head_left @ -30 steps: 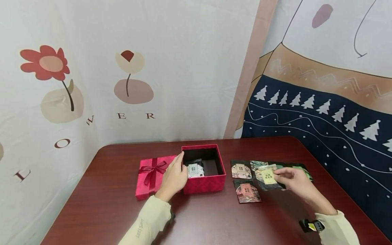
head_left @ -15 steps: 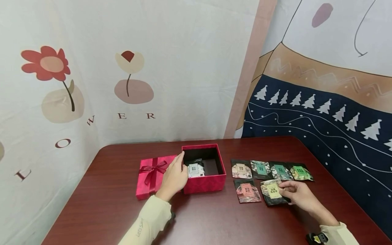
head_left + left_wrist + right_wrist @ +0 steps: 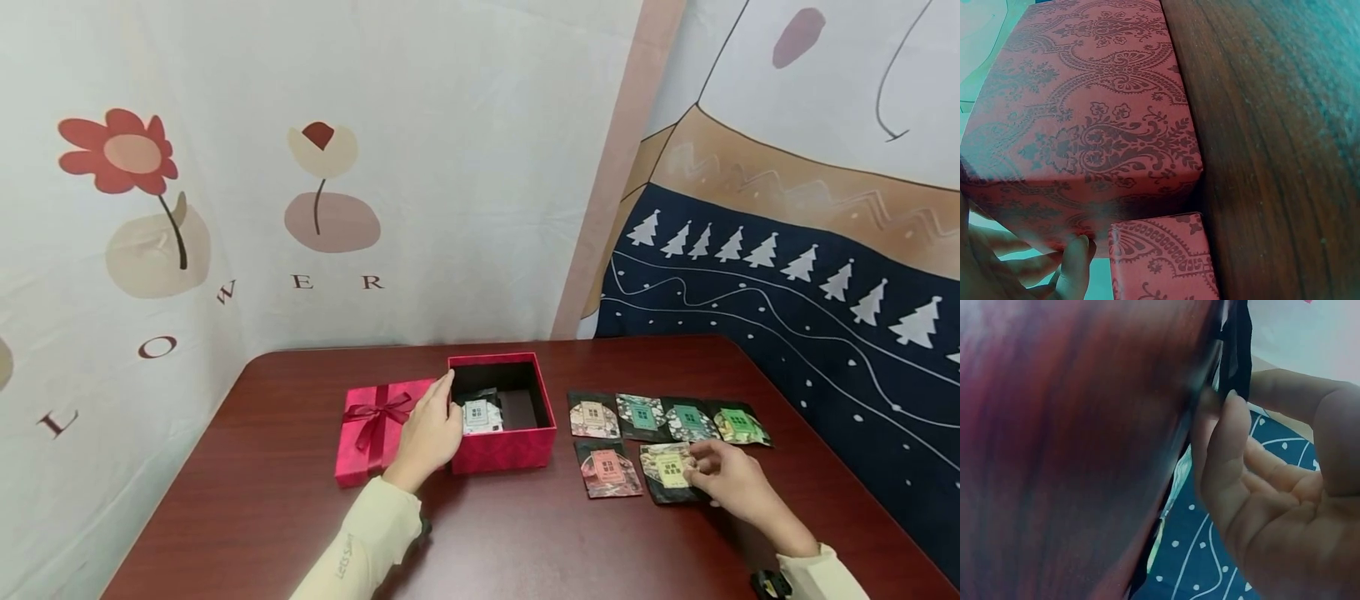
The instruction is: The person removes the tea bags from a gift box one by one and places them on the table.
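My left hand (image 3: 429,429) grips the left wall of a red patterned gift box (image 3: 501,452). In the left wrist view, bent fingers (image 3: 1075,265) press on the outside of that box wall. Inside the box lies a sachet with a pale label (image 3: 477,412). My right hand (image 3: 731,481) pinches the right edge of a black sachet with a yellow label (image 3: 670,469), low at the table. The right wrist view shows the dark packet edge (image 3: 1235,356) between thumb and finger. To its left lies a red-labelled sachet (image 3: 609,468).
Behind it runs a row of a beige-labelled sachet (image 3: 593,415), two teal-labelled ones and a green-labelled sachet (image 3: 741,422). The red lid with a ribbon bow (image 3: 378,417) lies left of the box. A printed cloth (image 3: 465,183) hangs behind the brown table (image 3: 525,533).
My right hand has brought the yellow-labelled sachet forward and down from in front of the back row to beside the red-labelled one, uncovering that row. The left hand stays on the box.
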Tool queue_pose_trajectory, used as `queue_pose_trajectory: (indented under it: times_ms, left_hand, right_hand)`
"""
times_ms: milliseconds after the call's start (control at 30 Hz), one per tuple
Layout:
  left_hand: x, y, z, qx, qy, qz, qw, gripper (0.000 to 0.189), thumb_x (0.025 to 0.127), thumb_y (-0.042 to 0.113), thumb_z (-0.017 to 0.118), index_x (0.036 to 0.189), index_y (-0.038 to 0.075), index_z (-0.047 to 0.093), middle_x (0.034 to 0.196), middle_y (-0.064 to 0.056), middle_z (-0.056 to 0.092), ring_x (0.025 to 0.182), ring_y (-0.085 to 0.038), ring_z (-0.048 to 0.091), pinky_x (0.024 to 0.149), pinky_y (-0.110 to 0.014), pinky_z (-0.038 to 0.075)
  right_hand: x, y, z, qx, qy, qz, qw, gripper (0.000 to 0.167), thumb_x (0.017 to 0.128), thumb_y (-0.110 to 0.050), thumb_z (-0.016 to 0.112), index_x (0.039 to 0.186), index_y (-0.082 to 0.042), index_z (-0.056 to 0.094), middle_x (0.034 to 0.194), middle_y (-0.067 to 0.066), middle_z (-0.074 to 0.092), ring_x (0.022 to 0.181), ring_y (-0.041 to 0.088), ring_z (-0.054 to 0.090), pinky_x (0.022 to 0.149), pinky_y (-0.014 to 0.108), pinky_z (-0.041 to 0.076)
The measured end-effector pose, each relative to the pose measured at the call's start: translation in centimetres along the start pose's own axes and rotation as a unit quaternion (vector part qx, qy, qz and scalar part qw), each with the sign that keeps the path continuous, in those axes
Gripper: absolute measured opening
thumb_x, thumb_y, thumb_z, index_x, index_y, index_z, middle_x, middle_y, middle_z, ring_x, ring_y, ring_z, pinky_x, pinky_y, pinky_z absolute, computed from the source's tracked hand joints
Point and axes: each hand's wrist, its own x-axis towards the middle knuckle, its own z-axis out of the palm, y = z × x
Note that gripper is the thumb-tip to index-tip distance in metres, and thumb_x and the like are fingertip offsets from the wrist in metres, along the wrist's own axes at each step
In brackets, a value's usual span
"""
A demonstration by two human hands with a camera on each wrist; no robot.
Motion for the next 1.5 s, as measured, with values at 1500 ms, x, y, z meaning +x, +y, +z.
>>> queue_pose_trajectory:
  times_ms: [1500]
  left_hand:
    - [-0.4,0.1,0.0,0.008,0.002,-0.005,1.0,0.057,0.097,0.022,0.05,0.153,0.013,0.04,0.153,-0.008,0.043,0.138,-0.032,0.043,0.103,-0.058,0.041]
  right_hand:
    - [7.3,-22.1,7.9,0.095,-0.084,-0.146,0.9811,0.037,0.09,-0.018,0.07,0.12,0.003,0.062,0.11,0.016,0.069,0.08,0.019,0.069,0.072,0.035,0.059]
